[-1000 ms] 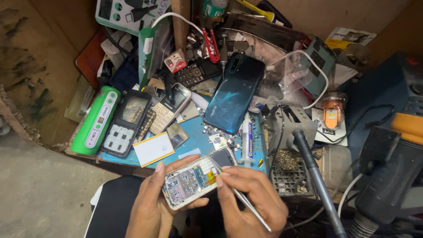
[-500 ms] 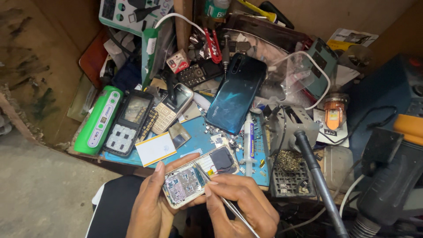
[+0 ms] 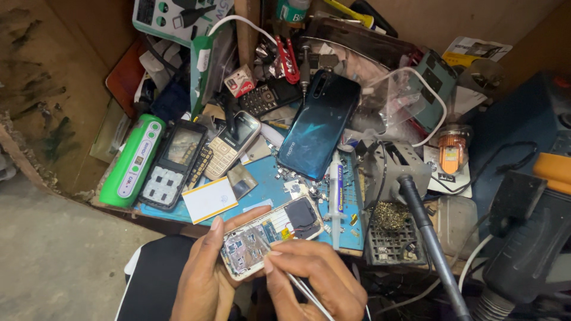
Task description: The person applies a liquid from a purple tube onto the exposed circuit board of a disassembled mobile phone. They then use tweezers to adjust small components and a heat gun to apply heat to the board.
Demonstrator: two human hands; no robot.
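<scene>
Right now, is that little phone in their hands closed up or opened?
Opened. The small phone in the left hand has its cover off, circuit board exposed. The right hand holds thin tweezers against it.

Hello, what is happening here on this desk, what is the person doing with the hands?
A person holds an opened small phone in the left hand, its circuit board facing up. The right hand holds thin metal tweezers, with the fingers resting at the board's lower edge. Beyond lies a cluttered blue mat with a dark teal smartphone face down, a syringe, keypad phones and a green device.
</scene>
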